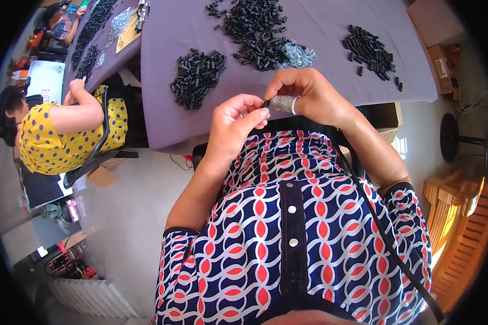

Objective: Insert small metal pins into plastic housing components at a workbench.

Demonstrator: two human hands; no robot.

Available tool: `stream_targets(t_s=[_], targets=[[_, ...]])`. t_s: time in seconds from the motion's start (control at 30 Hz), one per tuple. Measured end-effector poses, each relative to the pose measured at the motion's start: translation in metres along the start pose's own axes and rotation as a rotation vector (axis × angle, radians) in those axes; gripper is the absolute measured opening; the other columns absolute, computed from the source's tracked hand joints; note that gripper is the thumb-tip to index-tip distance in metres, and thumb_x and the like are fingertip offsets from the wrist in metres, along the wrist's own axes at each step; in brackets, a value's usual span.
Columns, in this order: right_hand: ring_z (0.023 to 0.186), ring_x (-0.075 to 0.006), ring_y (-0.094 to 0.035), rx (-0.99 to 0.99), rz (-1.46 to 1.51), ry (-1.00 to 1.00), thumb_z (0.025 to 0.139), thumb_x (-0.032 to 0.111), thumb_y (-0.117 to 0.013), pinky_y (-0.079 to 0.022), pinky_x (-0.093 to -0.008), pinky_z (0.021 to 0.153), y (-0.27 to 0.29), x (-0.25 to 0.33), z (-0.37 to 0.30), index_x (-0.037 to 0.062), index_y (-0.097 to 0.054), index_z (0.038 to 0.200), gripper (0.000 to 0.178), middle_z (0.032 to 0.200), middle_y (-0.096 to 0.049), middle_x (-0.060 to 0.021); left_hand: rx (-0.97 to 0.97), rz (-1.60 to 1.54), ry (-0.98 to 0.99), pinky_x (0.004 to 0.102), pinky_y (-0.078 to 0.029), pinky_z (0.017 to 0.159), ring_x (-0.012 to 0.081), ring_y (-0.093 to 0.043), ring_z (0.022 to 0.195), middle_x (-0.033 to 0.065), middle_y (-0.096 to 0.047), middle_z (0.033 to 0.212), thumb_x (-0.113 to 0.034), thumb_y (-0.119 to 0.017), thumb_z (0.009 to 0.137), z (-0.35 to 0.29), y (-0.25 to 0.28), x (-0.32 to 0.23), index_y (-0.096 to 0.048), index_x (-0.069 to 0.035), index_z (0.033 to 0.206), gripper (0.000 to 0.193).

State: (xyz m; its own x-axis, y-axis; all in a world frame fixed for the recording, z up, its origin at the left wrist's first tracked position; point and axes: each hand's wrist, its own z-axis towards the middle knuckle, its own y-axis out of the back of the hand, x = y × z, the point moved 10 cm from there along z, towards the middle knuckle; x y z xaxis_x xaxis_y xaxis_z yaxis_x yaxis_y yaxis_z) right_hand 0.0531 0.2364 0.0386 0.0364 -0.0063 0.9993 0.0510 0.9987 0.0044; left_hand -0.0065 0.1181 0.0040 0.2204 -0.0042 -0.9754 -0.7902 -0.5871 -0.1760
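Observation:
Above the near edge of the purple-grey cloth, my two hands meet over a small black cylindrical piece (266, 103). My left hand (236, 122) pinches it between thumb and fingers. From the other side, the fingertips of my right hand (317, 100) close on the same piece. A pale, silvery wrap (283, 103) covers my right thumb. Just beyond my left hand lies a pile of short black tubes (197, 78). A larger black pile (254, 35) sits farther off, with shiny clear-silver small parts (299, 54) beside it. Fingers hide most of the held piece.
Another heap of black pieces (368, 51) lies on the cloth-covered table (319, 16) at right. A co-worker in a yellow dotted top (60, 135) sits at left by a second table. Cardboard boxes (441, 67), a black fan (449, 135) and wooden furniture (460, 222) stand at right.

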Motion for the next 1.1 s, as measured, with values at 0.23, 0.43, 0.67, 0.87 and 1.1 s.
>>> stream_targets(t_s=[0.23,0.43,0.67,0.87,1.1], targets=[[0.085,-0.0213,-0.067,-0.003,-0.385,0.202,0.080,-0.008,-0.066,-0.052,-0.0318,0.076,-0.002,0.024,-0.002,-0.0019,-0.067,0.097,0.017,0.090,-0.068,-0.0109,0.021,-0.054,0.054,0.0257,-0.054,0.071,0.0123,-0.065,0.075,0.0087,-0.071,0.088,-0.006,-0.068,0.091,0.001,0.000,0.013,-0.067,0.004,0.108,0.020],[0.086,-0.0248,-0.068,0.042,-0.716,0.242,0.078,-0.009,-0.065,-0.053,-0.0337,0.076,-0.018,0.036,-0.002,-0.0023,-0.068,0.095,0.018,0.092,-0.068,-0.0149,-0.066,0.138,0.001,0.0221,-0.051,0.067,0.0085,-0.062,0.071,0.0048,-0.069,0.083,-0.007,-0.070,0.090,-0.001,-0.002,0.007,-0.069,0.003,0.101,0.015],[0.088,-0.0159,-0.067,-0.056,-0.047,0.020,0.078,-0.009,-0.064,-0.053,-0.0304,0.077,0.004,-0.018,0.000,0.0009,-0.064,0.119,0.042,0.104,-0.069,-0.0123,-0.064,-0.001,0.022,0.0221,-0.052,0.068,0.0084,-0.063,0.072,0.0046,-0.069,0.084,-0.009,-0.069,0.090,0.008,0.002,0.009,-0.069,0.002,0.099,0.014],[0.098,-0.0286,-0.066,-0.120,-0.683,0.131,0.070,-0.007,-0.067,-0.055,-0.0377,0.083,-0.001,0.022,-0.015,0.0039,-0.057,0.131,0.063,0.116,-0.064,-0.0162,-0.090,-0.093,0.037,0.0223,-0.051,0.072,0.0082,-0.062,0.075,0.0034,-0.068,0.085,-0.008,-0.069,0.090,0.008,-0.004,0.009,-0.068,0.002,0.099,0.014],[0.098,-0.0350,-0.063,-0.177,-0.945,0.342,0.070,0.005,-0.071,-0.053,-0.0420,0.082,-0.016,0.022,-0.015,0.0022,-0.062,0.115,0.047,0.107,-0.063,-0.0130,-0.067,-0.217,0.045,0.0226,-0.049,0.072,0.0083,-0.060,0.076,0.0032,-0.068,0.087,0.000,-0.071,0.086,0.009,-0.012,0.015,-0.069,0.003,0.096,0.011]])
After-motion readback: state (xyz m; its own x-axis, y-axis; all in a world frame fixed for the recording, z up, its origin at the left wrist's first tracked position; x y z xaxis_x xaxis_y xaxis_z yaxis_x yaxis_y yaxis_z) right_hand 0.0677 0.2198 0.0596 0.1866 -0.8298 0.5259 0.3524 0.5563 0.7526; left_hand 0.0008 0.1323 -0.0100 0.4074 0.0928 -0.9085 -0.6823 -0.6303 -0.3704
